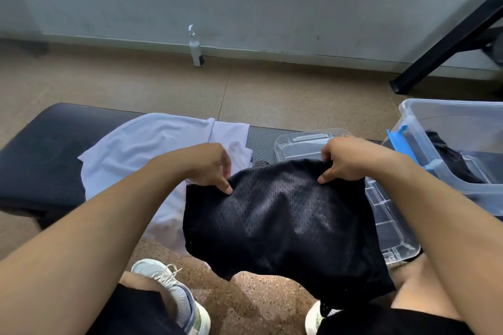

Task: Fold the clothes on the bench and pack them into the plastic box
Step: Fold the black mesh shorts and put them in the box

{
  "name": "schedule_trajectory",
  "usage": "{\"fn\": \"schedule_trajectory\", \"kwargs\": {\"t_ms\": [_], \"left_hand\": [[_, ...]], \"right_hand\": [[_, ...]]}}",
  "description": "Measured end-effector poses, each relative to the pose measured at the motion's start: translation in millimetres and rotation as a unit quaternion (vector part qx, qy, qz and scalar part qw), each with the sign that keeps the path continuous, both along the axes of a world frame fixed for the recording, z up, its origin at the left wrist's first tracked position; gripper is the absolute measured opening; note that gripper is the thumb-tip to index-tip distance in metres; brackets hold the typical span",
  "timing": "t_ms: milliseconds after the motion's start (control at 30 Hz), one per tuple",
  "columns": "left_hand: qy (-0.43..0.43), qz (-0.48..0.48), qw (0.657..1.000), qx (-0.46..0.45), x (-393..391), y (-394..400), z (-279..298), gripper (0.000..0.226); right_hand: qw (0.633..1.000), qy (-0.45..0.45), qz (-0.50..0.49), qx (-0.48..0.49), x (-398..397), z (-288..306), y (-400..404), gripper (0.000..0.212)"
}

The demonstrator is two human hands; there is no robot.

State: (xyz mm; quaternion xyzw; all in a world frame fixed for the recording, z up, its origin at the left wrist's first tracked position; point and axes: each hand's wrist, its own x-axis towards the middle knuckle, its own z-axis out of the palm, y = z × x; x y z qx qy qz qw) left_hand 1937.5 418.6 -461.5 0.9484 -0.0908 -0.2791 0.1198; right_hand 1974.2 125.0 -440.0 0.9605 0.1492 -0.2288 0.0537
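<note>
Two garments are left: the black mesh garment (283,215) you pinch by its top edge, left hand (209,166) and right hand (351,158) each gripping a corner, hangs off the bench (40,149) front, over the white shirt (152,149) lying unfolded there. Beside you the plastic box (457,122) already holds something dark, its clear lid (386,215) off, so I'd judge you partway through.

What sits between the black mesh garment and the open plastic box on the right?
The clear lid lies flat on the bench under the right edge of the black mesh garment, between it and the plastic box. It lies low; carrying the garment over it looks feasible. Both the left hand and right hand already grip the garment.
</note>
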Motion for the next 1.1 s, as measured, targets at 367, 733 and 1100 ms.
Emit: {"fn": "schedule_trajectory", "kwargs": {"t_ms": [367, 733, 1100], "left_hand": [[0.161, 0.115, 0.904, -0.380, -22, 26, 88, 0.025], [-0.401, 0.096, 0.858, -0.306, 23, 37, 182, 0.036], [-0.240, -0.062, 0.968, -0.028, -40, 29, 77, 0.030]], "right_hand": [[0.770, 0.292, -0.160, 0.545, -40, 89, -17, 0.015], [0.761, -0.355, -0.073, 0.538, 8, 176, -10, 0.019], [0.922, -0.247, 0.103, 0.280, -81, 100, -7, 0.022]]}}
